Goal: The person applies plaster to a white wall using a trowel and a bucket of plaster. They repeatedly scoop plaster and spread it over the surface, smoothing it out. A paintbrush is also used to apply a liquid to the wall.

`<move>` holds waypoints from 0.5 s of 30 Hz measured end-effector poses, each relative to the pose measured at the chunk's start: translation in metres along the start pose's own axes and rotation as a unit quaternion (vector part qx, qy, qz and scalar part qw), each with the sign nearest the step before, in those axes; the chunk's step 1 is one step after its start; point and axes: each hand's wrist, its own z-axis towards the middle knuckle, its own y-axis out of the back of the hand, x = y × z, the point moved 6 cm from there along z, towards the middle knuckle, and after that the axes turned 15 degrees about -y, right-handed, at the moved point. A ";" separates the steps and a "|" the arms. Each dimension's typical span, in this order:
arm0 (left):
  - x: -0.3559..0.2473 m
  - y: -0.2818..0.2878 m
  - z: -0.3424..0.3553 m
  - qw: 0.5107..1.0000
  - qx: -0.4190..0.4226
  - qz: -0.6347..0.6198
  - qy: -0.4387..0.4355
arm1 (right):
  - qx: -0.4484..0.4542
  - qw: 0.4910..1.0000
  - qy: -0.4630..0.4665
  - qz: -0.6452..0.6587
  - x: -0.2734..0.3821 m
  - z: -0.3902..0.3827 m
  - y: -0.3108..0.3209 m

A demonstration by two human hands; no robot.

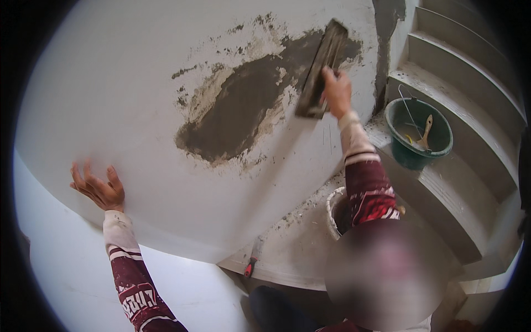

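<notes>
My right hand [338, 91] is closed round the grip of a long, flat plastering trowel [322, 61], smeared with grey mortar. The trowel lies tilted over the upper right end of a dark grey mortar patch [238, 113] on the white wall [166, 193]. Whether its whole face touches the wall, I cannot tell. Ragged, rough plaster rings the patch. Well to the lower left of it, my left hand [98, 187] rests against the wall with its fingers spread, holding nothing.
A green bucket [406, 156] with a paintbrush [426, 133] inside stands on the curved stairs [451, 193] at right. Below my right forearm is a white-rimmed bucket [331, 214], partly hidden. A red-and-black-handled tool [250, 266] lies near the step's edge. A blurred area covers the lower right.
</notes>
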 end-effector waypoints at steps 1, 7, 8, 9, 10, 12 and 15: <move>-0.002 0.001 0.000 1.000 -0.005 -0.002 -0.001 | -0.005 0.999 0.033 -0.010 0.003 -0.008 -0.002; -0.008 -0.001 0.002 1.000 0.011 -0.001 0.022 | -0.047 0.958 0.209 -0.191 -0.081 -0.055 -0.012; -0.010 -0.007 0.003 1.000 0.002 -0.005 0.020 | -0.073 0.951 0.221 -0.204 -0.078 -0.034 0.005; -0.006 -0.004 0.001 1.000 0.001 -0.001 0.012 | -0.043 0.978 0.144 -0.148 -0.062 -0.019 0.009; -0.001 -0.001 -0.001 1.000 0.004 0.003 0.003 | -0.011 0.994 0.062 -0.093 -0.034 -0.012 0.009; -0.006 -0.009 0.000 1.000 -0.003 -0.006 0.011 | -0.007 0.998 0.033 -0.053 -0.012 -0.005 0.013; -0.003 -0.004 0.000 1.000 0.009 0.000 0.012 | -0.076 0.961 0.208 -0.166 -0.031 -0.041 -0.025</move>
